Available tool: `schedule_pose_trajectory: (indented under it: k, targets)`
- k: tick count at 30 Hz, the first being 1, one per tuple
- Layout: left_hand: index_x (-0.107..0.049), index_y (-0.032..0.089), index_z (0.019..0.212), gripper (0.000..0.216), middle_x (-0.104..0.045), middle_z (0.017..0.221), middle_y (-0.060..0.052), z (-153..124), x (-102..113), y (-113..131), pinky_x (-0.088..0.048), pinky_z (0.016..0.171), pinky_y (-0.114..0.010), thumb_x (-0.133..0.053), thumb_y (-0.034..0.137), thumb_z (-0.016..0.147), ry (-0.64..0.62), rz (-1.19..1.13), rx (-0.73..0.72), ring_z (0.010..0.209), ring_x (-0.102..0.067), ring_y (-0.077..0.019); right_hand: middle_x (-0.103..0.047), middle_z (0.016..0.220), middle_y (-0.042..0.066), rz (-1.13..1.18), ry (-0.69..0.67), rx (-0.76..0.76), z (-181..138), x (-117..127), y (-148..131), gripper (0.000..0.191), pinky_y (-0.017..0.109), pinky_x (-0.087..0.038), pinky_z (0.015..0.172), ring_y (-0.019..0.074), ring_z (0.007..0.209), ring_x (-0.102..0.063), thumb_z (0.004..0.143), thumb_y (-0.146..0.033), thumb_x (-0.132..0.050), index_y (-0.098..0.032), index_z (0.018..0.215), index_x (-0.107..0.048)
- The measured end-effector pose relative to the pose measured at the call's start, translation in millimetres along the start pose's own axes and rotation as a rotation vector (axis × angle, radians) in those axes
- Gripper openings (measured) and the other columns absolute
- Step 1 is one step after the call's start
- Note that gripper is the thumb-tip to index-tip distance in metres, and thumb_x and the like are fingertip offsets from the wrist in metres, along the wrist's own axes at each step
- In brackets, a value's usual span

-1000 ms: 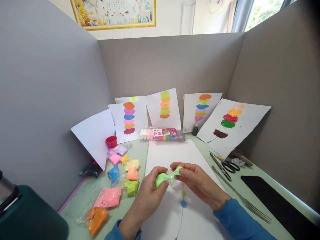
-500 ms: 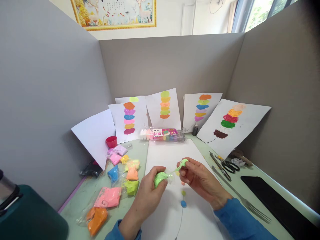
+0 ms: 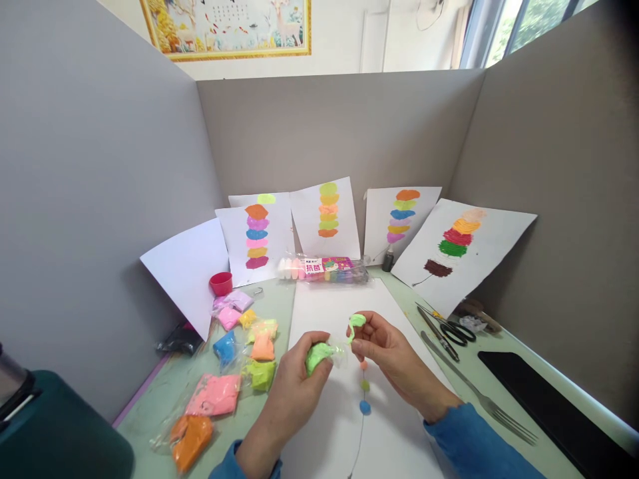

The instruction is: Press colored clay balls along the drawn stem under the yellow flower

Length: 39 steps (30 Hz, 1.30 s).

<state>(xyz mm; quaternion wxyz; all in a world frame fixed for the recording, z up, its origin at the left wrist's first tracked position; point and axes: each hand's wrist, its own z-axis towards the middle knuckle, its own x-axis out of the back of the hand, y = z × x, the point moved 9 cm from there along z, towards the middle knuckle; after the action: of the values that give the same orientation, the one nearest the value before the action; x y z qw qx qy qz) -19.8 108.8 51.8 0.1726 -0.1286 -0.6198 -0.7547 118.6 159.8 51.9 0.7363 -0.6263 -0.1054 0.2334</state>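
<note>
Along the front edge of the pale green table (image 3: 150, 406), two blue sleeves in from below. Left hand (image 3: 294, 392) closed round a bright green lump of modelling clay (image 3: 317, 356), clear wrap bunched about it. Right hand (image 3: 394, 359) just beside, thumb and fingertips pinched narrow on a small curled bit of the same green clay (image 3: 356, 322), lifted clear of the lump; joined by a thread or not, cannot tell. Both over the large white paper sheet (image 3: 339, 303) at the table's middle.

Under the right hand, on the sheet, three in a row: round blue clay dot (image 3: 365, 407) nearest, yellow-green clay dot (image 3: 365, 384), small orange clay dot (image 3: 364, 365).

Step in hand, by the look: pinching a portion off the lump. Soft stuff, so calling for a light grip and a clean pull, no squashing.

Left of the sheet, bagged orange clay (image 3: 192, 436) and bagged pink clay (image 3: 214, 396). Towards the right edge, a steel fork (image 3: 479, 396) and black-handled scissors (image 3: 452, 329).

At the far edge, a clear pack of coloured clay sticks (image 3: 324, 268), a small red cup (image 3: 221, 283), and blob-painted sheets leaning on the grey partition.
</note>
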Motion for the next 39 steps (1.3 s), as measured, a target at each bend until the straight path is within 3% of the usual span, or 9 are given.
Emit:
schedule_pose_trajectory:
  k: [10,15,23,30,39]
  targets:
    - [-0.056,0.024,0.105,0.025,-0.064,0.091,0.0,0,-2,4,-0.044,0.072,-0.028,-0.05,0.022,0.08,0.003,0.035,-0.037,0.08,-0.058,-0.0179,-0.062,0.084,0.001,-0.038,0.046,-0.019,0,3,4,0.024,0.024,-0.037,0.054,0.0129,0.07,-0.05,0.077,-0.027,-0.066,-0.021,0.095,-0.052]
    - [-0.055,0.023,0.105,0.025,-0.064,0.091,0.0,0,-1,4,-0.043,0.075,-0.029,-0.05,0.021,0.08,0.016,0.067,-0.038,0.084,-0.058,-0.0184,-0.062,0.082,0.001,-0.083,0.047,0.051,-1,-2,-1,0.023,0.025,-0.04,0.058,0.0128,0.071,-0.052,0.077,-0.029,-0.067,-0.021,0.093,-0.052]
    - [-0.055,0.022,0.105,0.026,-0.064,0.094,-0.001,0,-2,3,-0.042,0.078,-0.029,-0.05,0.02,0.08,0.02,0.08,-0.028,0.086,-0.057,-0.0183,-0.06,0.081,0.0,-0.293,0.078,0.097,-4,-2,-4,0.016,0.025,-0.04,0.061,0.0125,0.07,-0.052,0.081,-0.024,-0.061,-0.021,0.094,-0.052]
    - [-0.055,0.023,0.106,0.028,-0.065,0.098,0.0,-2,-9,9,-0.042,0.078,-0.028,-0.049,0.018,0.079,-0.009,0.1,-0.057,0.09,-0.058,-0.018,-0.055,0.074,-0.005,-0.435,0.065,0.151,-7,-8,-8,0.019,0.025,-0.04,0.062,0.0109,0.065,-0.048,0.077,-0.017,-0.063,-0.022,0.09,-0.051]
    - [-0.055,0.022,0.106,0.028,-0.065,0.099,-0.002,-1,-8,3,-0.043,0.078,-0.029,-0.05,0.018,0.079,0.017,0.117,-0.035,0.089,-0.058,-0.0184,-0.058,0.076,-0.004,-0.363,0.011,0.104,-6,-9,3,0.015,0.024,-0.044,0.056,0.0103,0.06,-0.05,0.08,-0.02,-0.06,-0.023,0.092,-0.052]
